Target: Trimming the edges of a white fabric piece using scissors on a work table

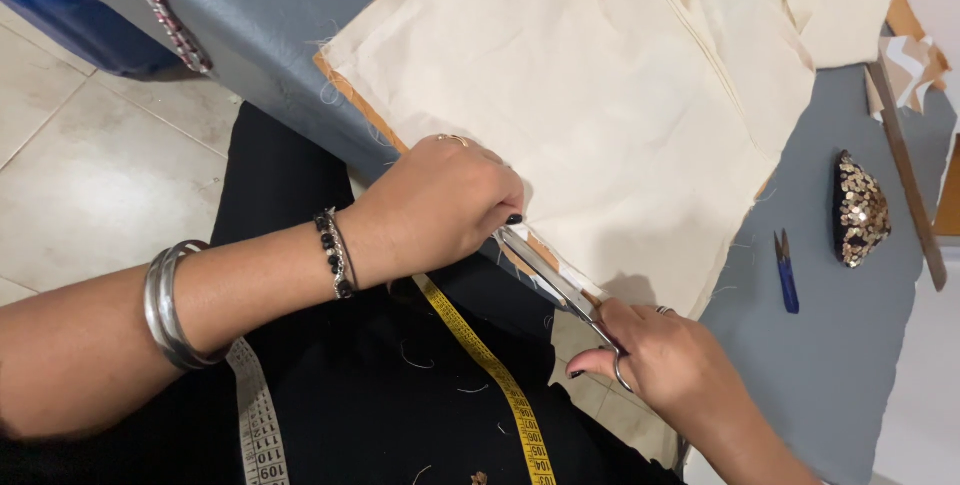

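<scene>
While the cream fabric (600,95) lies spread flat over the grey table (840,365), everything else can be placed against it. Left of the fabric, a silver bangle (170,310) and a black beaded bracelet (335,253) ring the forearm that reaches in, and the left hand (440,205) sits curled on the fabric's near edge, fingertips closed on the cloth; it appears to pin and tension that edge so the cut stays straight. Below the fabric, a yellow measuring tape (490,375) trails across the person's black clothing, probably kept within reach. Just under the fabric's near edge, the scissors (550,280) lie along the cut line, blades slightly parted and their tips close beside the left fingertips. The right hand (670,365) is closed through the scissor handles below and right of the fabric's corner, so the cloth being cut sits ahead of the grip, between the two hands. An orange paper pattern (355,95) peeks out under the fabric's left border. Right of the fabric, well apart from both hands, rest a small blue thread snip (787,275), then a sequinned pouch (860,210), then a wooden ruler (905,165).
</scene>
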